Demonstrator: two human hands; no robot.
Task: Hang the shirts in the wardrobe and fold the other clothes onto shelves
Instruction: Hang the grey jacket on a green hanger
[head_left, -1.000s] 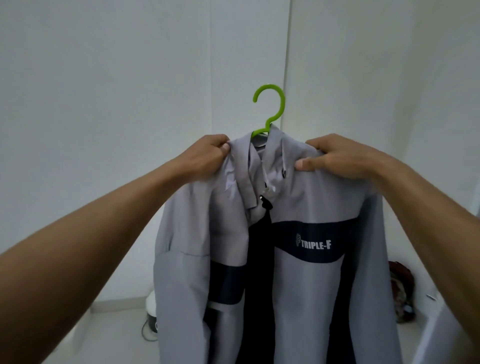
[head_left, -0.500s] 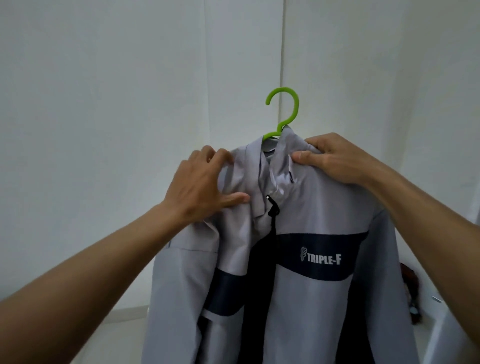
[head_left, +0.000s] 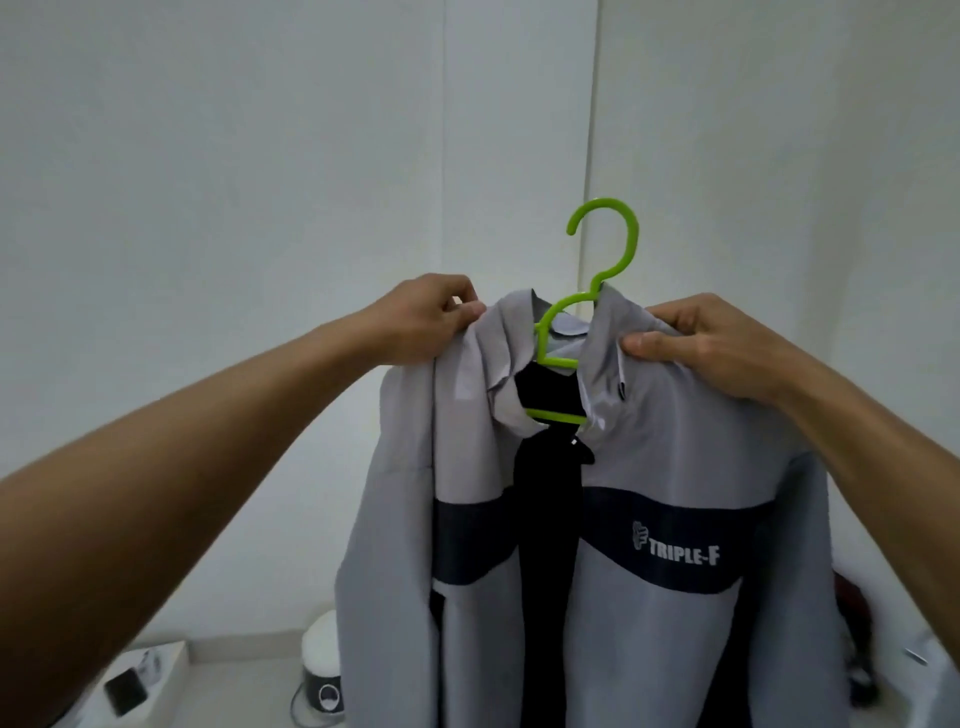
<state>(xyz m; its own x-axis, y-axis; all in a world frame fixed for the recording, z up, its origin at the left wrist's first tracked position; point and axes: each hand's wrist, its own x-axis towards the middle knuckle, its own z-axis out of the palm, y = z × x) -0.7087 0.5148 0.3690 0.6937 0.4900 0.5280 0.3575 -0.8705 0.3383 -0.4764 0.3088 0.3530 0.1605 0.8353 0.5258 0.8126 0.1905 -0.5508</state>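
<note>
The left hand (head_left: 431, 322) pinches the left shoulder of a grey jacket (head_left: 675, 467) with a dark chest band reading TRIPLE-F. The jacket hangs in mid-air in front of pale wall panels, its front open, draped on a green plastic hanger (head_left: 630, 244) whose hook stands free above the collar. The right hand (head_left: 711, 348) grips the other shoulder, thumb pressed on the fabric.

The step looks like seating the jacket squarely on the hanger. The next move probably calls for evening out the shoulders, since the left collar sags in folds, then freeing one hand to take the hook to a rail.

No rail or wardrobe interior is in view. The hanger's arms are buried under cloth. On the floor, a white box (head_left: 166, 670) and a round white appliance (head_left: 322, 660) are partly cut off, and a dark reddish object (head_left: 854, 613) behind the right sleeve cannot be identified.
</note>
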